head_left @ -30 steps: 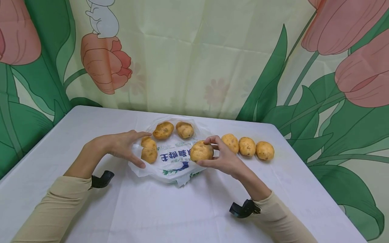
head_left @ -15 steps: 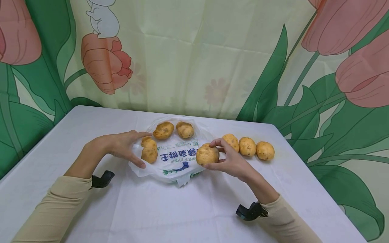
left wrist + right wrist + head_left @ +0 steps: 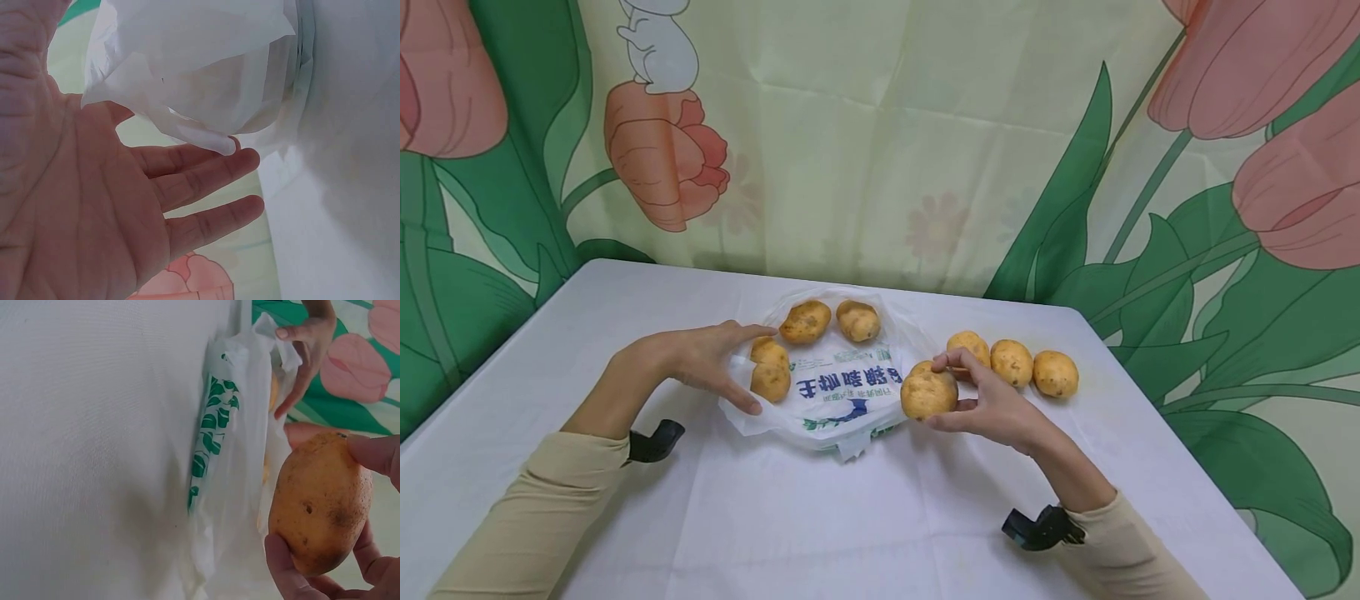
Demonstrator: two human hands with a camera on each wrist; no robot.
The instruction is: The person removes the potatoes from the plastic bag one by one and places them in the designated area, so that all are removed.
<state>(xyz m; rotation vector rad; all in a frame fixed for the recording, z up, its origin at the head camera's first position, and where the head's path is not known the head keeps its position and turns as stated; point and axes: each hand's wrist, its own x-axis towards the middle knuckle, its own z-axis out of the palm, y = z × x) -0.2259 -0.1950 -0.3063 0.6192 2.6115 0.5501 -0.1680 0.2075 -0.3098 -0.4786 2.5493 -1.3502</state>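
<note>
My right hand (image 3: 992, 404) grips a potato (image 3: 928, 392) with thumb and fingertips, held up over the right rim of a white plastic bag (image 3: 842, 437). In the right wrist view the potato (image 3: 322, 503) shows small dark spots. The bag lies spread with its mouth wide and has blue and green print. Inside, two potatoes (image 3: 771, 381) sit along the left side and two more (image 3: 806, 321) at the back. My left hand (image 3: 703, 358) stays at the bag's left edge, thumb and fingers spread. In the left wrist view its fingers (image 3: 206, 181) are nearly straight beside the bag (image 3: 206, 56).
Three potatoes (image 3: 1011, 362) stand in a row on the white-covered table (image 3: 805, 525), right of the bag; the leftmost is partly behind my right hand. A curtain (image 3: 880, 150) printed with tulips and a rabbit hangs behind the table.
My right hand has carried the potato to the right and slightly nearer to me, from over the bag's print to its right rim. My left hand has kept its place.
</note>
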